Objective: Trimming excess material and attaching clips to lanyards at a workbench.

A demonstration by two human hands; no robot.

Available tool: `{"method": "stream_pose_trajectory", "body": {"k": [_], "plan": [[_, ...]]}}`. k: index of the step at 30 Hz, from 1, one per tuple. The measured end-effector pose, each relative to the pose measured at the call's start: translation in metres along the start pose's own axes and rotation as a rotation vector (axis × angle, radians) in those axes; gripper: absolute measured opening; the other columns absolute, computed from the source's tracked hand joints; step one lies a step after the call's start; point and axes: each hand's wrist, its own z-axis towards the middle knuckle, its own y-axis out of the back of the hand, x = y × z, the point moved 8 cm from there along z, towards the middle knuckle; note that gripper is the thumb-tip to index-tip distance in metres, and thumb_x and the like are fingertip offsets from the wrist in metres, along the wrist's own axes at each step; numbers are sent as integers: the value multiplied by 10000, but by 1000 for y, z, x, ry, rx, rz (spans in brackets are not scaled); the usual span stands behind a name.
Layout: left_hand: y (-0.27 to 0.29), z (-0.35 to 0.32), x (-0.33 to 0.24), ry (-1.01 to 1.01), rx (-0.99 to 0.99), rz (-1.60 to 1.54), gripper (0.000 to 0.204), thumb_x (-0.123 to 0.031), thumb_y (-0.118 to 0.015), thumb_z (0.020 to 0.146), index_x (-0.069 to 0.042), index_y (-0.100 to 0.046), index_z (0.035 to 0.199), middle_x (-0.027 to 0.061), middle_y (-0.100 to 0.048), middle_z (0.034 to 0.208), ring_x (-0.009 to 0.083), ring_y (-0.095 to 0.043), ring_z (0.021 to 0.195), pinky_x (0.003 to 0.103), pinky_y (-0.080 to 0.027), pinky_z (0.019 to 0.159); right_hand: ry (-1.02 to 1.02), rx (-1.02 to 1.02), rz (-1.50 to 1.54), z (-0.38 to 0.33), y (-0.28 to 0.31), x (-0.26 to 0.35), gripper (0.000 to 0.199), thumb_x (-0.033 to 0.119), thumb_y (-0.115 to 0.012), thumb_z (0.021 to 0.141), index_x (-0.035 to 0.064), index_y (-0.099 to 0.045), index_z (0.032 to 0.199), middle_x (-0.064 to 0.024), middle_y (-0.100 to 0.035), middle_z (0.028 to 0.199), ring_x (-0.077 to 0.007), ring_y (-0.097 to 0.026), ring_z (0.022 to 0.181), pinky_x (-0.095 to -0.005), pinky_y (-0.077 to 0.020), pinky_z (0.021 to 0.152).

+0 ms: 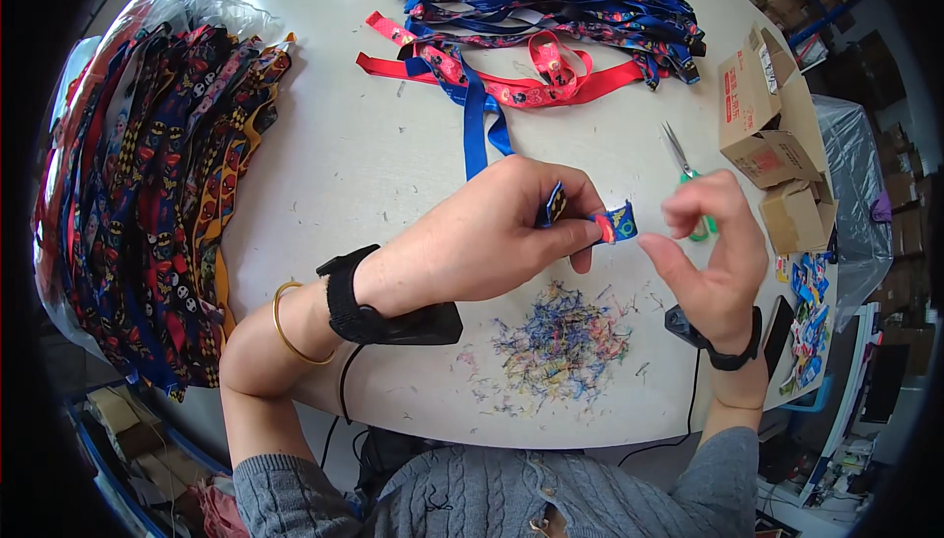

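Now left hand (482, 233) pinches a printed ribbon piece (615, 223); right hand (713, 243) hovers half-open beside it.

short blue printed ribbon piece (612, 222), red-ended, pinched above thread scraps.

Much of the table's load runs out of sight or hides under hands.

The left hand (482, 233) covers most of the blue strap (618, 223) it pinches, so only a short printed end shows. The right hand (713, 243) hides most of the green scissor handles (696, 228). The strap pile (147, 184) on the left bends into the dark rim. The small packets (811, 327) at the right are too small to make out.
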Motion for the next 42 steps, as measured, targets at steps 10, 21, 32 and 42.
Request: {"method": "stream_pose_trajectory", "body": {"k": [10, 21, 32, 42], "plan": [[-2, -4, -9, -86, -63, 83, 101, -64, -563, 888, 21, -604, 924, 33, -622, 708, 69, -580, 691, 222, -448, 629, 335, 75, -346, -2, -13, 24, 183, 11, -715, 701, 31, -591, 835, -66, -548, 742, -230, -502, 657, -322, -390, 616], [-3, -3, -3, -45, -59, 136, 102, -68, -568, 877, 20, -606, 909, 18, -570, 656, 64, -517, 626, 235, -422, 586, 125, 228, -215, 0, -9, 5, 187, 53, -707, 712, 29, -558, 822, -74, -553, 754, -220, -492, 638, -311, -376, 591], [-7, -4, -5, -85, -21, 144, 94, -48, -581, 861, 21, -613, 916, 45, -603, 684, 85, -573, 656, 247, -459, 614, 5, 117, -17, 2, -16, 11, 195, 34, -724, 720, 7, -582, 851, -66, -580, 794, -159, -537, 647, -267, -434, 590], [-4, -6, -13, -217, -108, 299, 93, -30, -605, 835, 6, -619, 919, 92, -645, 719, 147, -620, 664, 276, -476, 621, -142, 330, 102, -4, -20, -16, 265, -40, -637, 794, -7, -516, 1028, -50, -605, 792, -92, -561, 633, -229, -455, 565]]}}
